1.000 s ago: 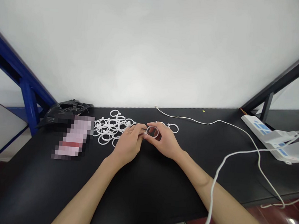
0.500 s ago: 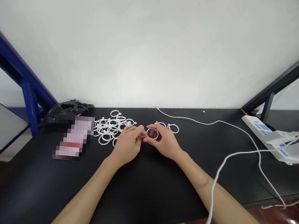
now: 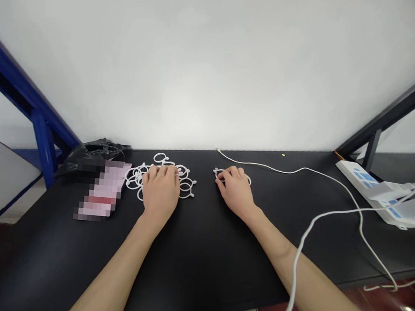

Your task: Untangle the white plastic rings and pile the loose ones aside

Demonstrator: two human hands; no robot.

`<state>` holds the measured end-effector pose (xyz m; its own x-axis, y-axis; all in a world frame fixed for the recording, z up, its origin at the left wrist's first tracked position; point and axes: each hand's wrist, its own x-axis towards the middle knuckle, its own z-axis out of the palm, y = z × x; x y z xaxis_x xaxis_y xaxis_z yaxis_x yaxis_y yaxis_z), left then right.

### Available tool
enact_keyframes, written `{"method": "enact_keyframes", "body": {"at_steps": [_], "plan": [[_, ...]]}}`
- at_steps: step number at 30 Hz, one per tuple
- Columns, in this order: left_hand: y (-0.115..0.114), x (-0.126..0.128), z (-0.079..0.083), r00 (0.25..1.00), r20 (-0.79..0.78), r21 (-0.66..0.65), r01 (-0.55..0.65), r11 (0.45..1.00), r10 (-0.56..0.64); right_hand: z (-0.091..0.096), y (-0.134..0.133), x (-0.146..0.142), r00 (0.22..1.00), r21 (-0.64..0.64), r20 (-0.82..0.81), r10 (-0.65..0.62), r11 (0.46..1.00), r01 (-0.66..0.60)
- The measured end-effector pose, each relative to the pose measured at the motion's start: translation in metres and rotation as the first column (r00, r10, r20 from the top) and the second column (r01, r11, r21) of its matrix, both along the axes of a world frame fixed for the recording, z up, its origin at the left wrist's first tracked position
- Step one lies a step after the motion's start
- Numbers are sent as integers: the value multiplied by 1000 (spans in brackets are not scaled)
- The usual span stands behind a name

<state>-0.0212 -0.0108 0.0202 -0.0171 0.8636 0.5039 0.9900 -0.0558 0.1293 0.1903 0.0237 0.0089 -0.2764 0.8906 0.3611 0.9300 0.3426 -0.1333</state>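
Several white rings with small knobs on their rims, probably curtain rings (image 3: 133,178), lie in a loose pile on the black table (image 3: 192,251). My left hand (image 3: 161,190) rests over the pile's right part, palm down, fingers reaching forward and slightly bent; its fingertips are partly hidden among the rings. To the right, my right hand (image 3: 236,189) is low at the table with thumb and fingers curled around a white ring (image 3: 219,175). Another ring's edge (image 3: 250,180) shows behind that hand. How many rings lie under it is hidden.
A black plastic bag (image 3: 95,148) and a blurred-out pink item (image 3: 106,185) lie left of the pile. A white cable (image 3: 318,218) crosses the right side to a power strip (image 3: 361,181). Blue (image 3: 40,112) and dark (image 3: 372,136) frame bars flank the table; a white wall stands behind.
My hands have parted from where they met around a ring. The left moved left onto the pile; the right moved right, down to the separate rings. Some pile rings shifted right.
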Motion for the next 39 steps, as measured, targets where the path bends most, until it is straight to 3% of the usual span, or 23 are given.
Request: {"method": "enact_keyframes", "body": {"at_steps": [3,7,10,13,17,21,24,27,33,36,39], "plan": [[0,2,-1,999,20,29,25,999,-25,2,-1,-1,999,-10,-24,33,999,-33],[0,10,-1,965,131,52,221,974,-226,11,-5,-6,959,19,-268,93,996,-92],[-3,16,-1,899,233,37,372,927,-370,21,-14,-11,832,-19,-538,139,984,-177],[-6,19,-1,851,300,-10,454,891,-430,30,-24,-17,673,-155,-733,100,939,-308],[-8,21,3,803,392,-46,503,863,-448,35,-30,-22,485,-216,-873,55,846,-487],[-9,21,8,761,481,-57,522,851,-435,36,-31,-21,385,-208,-922,37,791,-575],[-11,21,11,739,502,-54,545,836,-450,36,-31,-20,367,-215,-930,28,767,-604],[-11,22,10,733,492,-38,557,830,-470,34,-32,-20,396,-221,-917,48,766,-603],[-8,21,4,752,420,1,560,829,-508,25,-33,-21,497,-110,-848,183,857,-503],[-7,21,2,766,387,13,553,833,-514,24,-32,-21,523,-80,-830,193,887,-455],[-9,22,1,766,383,-8,561,828,-516,27,-30,-19,600,-96,-776,195,903,-418]]}}
